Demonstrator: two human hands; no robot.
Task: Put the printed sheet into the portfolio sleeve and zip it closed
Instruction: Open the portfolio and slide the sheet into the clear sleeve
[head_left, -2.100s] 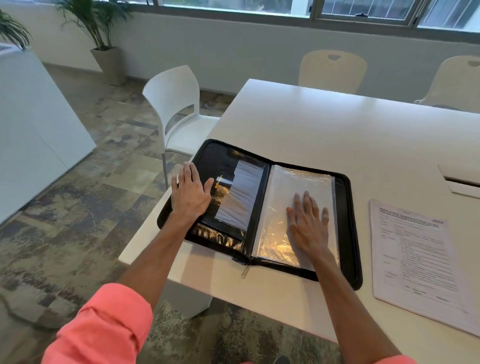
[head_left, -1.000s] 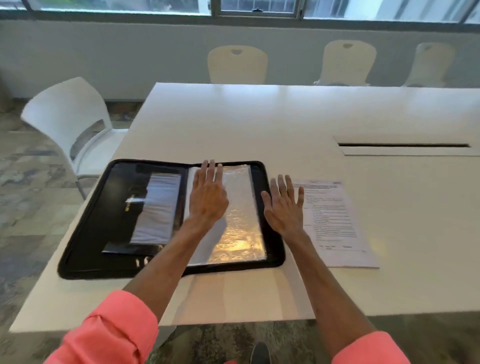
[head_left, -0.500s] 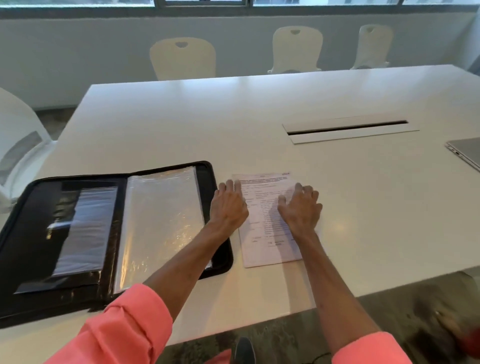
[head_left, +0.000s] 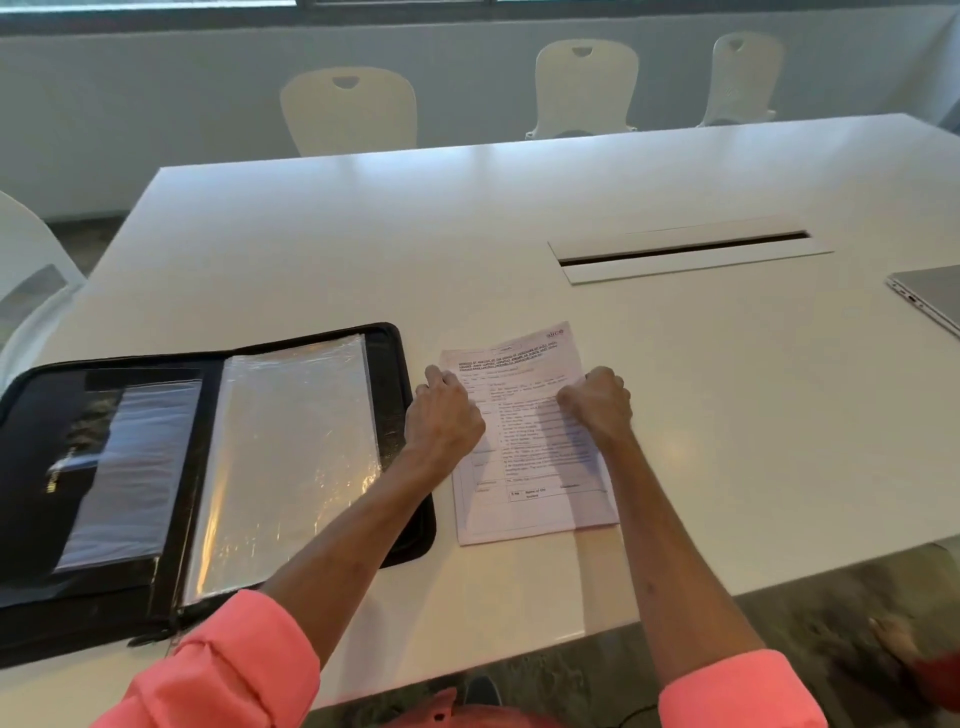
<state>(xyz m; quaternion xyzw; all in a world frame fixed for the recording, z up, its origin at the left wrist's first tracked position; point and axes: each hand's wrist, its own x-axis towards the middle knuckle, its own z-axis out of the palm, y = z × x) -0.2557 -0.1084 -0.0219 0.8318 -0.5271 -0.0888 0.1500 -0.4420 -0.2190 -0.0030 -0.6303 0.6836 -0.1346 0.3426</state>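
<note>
The printed sheet (head_left: 530, 467) lies flat on the white table (head_left: 415, 234), just right of the open black zip portfolio (head_left: 397, 358). A shiny clear sleeve (head_left: 291, 457) covers the portfolio's right half. On its left half is a smaller clear pocket (head_left: 135, 467). My left hand (head_left: 441, 415) sits at the sheet's left edge with the fingers curled onto the paper. My right hand (head_left: 597, 402) is at the sheet's right edge, its fingers curled down on the paper too. The fingertips are hidden under both hands.
A cable slot (head_left: 685, 252) is set into the table beyond the sheet. A closed laptop (head_left: 930, 296) lies at the right edge. Cream chairs (head_left: 348, 109) stand along the far side, and a white chair (head_left: 26, 280) is at the left. The table's near edge runs close below the sheet.
Both hands left the portfolio and moved right onto the printed sheet. Over the last half second their flat fingers curled in at the sheet's two side edges.
</note>
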